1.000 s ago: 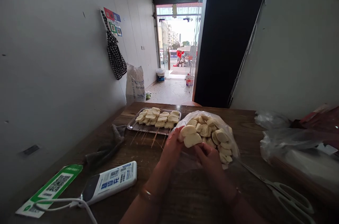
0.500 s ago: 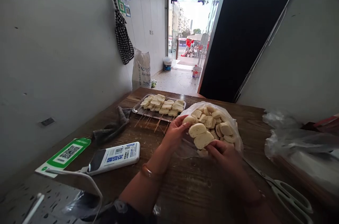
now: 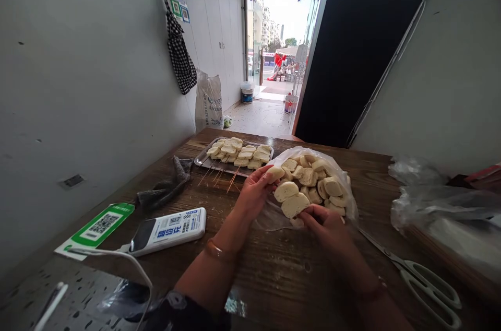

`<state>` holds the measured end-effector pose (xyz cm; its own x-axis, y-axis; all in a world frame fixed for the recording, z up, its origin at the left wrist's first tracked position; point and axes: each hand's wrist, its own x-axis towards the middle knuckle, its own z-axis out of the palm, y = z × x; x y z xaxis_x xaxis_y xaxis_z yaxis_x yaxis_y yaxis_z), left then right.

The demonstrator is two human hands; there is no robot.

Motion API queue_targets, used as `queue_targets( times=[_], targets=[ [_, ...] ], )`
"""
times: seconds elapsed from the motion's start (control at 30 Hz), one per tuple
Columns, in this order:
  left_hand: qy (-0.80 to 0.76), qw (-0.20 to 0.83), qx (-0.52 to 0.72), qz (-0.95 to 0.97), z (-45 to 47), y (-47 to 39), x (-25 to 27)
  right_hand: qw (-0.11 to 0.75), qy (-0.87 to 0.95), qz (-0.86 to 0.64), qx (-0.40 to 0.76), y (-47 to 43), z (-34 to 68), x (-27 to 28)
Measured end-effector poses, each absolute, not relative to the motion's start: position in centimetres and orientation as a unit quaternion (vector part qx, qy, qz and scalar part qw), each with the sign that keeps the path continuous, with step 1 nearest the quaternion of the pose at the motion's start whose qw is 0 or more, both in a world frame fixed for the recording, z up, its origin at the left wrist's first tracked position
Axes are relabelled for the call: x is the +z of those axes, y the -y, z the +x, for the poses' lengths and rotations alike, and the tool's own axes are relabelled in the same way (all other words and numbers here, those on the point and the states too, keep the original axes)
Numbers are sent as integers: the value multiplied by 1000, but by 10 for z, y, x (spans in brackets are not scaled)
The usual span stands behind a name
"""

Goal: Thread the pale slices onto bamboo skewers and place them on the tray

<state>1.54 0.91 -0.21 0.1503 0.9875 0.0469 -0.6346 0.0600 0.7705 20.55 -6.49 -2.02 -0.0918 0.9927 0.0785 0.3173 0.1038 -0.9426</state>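
**Bun slices held at the mouth of the bag**

Bun slices (image 3: 289,198) sit stacked between both hands at the near edge of the clear plastic bag (image 3: 346,192), which lies on the wooden table (image 3: 274,279). The left hand (image 3: 254,192) pinches a pale slice at the stack's far end; the right hand (image 3: 324,224) grips the near slice from below. Left of the bag stands a metal tray (image 3: 203,158) of skewered slices; right of it lie scissors (image 3: 422,279).
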Motion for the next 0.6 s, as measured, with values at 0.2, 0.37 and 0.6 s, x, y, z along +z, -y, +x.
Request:
queue_targets(
  times=[0.2,0.37,0.6],
  targets=[
    [-263,680,600,329,15,-9,-4,403,614,-538,413,65,205,-19],
    [-262,681,605,319,16,-10,-4,404,610,-535,423,65,204,-20],
    [-260,682,611,308,16,-9,-4,398,615,-537,418,65,204,-23]
  ],
)
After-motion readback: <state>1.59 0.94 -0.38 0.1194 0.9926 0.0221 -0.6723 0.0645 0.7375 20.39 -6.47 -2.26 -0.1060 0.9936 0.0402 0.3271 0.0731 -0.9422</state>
